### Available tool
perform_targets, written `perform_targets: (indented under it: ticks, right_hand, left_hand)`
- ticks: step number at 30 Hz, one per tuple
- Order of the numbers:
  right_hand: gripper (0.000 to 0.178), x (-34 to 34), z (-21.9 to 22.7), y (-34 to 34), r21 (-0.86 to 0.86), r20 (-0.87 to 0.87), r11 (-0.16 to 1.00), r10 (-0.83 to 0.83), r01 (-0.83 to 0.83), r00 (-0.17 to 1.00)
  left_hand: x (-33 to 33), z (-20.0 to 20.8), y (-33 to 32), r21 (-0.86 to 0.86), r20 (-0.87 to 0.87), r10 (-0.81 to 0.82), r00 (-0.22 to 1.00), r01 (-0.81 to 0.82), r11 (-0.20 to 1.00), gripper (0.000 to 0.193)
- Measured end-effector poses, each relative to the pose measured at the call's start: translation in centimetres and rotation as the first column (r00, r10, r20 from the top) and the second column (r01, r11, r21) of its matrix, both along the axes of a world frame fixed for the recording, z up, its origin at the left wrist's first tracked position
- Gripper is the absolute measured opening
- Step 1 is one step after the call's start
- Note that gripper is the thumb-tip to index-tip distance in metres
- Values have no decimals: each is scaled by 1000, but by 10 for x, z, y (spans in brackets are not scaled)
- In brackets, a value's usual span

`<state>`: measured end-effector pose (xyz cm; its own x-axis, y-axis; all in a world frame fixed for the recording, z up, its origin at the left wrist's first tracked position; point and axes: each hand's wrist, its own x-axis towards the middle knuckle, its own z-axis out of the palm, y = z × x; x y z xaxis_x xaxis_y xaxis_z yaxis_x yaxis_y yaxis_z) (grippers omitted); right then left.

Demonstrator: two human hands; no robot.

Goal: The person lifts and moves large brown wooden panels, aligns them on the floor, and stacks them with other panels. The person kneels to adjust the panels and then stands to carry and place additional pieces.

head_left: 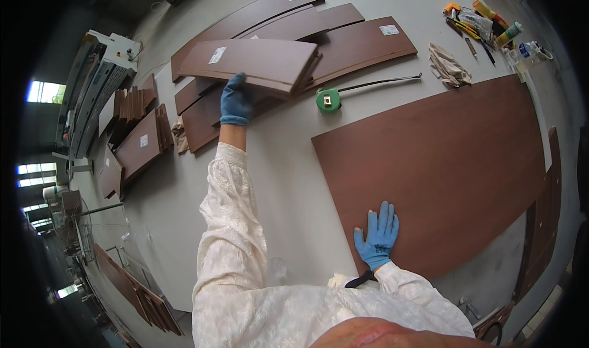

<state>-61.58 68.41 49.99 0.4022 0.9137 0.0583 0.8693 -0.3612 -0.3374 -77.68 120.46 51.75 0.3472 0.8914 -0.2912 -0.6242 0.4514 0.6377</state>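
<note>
My left hand (235, 102), in a blue glove, reaches far forward and grips the near edge of a brown board (264, 56) with a white label. One fingertip shows over the edge; the other fingers are partly hidden beneath it. This board lies across other brown boards (362, 44), and more than one layer shows at its right end. My right hand (377, 236), gloved in lighter blue, rests flat with fingers spread on the lower left part of a large brown panel (435, 164). Between the boards and the panel lies a green tape measure (329, 101) with its blade pulled out rightward.
Stacked brown boards (138, 142) stand at the left of the grey table (288, 194). A crumpled cloth glove (449, 65) lies beyond the panel, near knives, a tube (508, 34) and a clear bottle (531, 58). More boards (543, 219) line the right edge.
</note>
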Motion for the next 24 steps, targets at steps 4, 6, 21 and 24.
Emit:
perform_targets:
  ticks: [4,6,21,24]
  right_hand:
    - [59,-1,0,-1,-9,-9,1000,-12,12,1000]
    - [61,-2,2,-2,7,4,1000,-14,14,1000]
    - [37,54,-40,-54,257,-952,815,123,520,279]
    - [43,118,-19,-91,233,-906,863,360,448,-222]
  left_hand:
    - [-5,21,-42,6,-77,-114,990,115,993,13]
    - [2,28,-62,79,-160,-138,977,152,985,12]
    - [100,83,-272,304,-309,-608,731,682,665,20]
    - [110,92,-313,573,-712,-285,642,766,292,27]
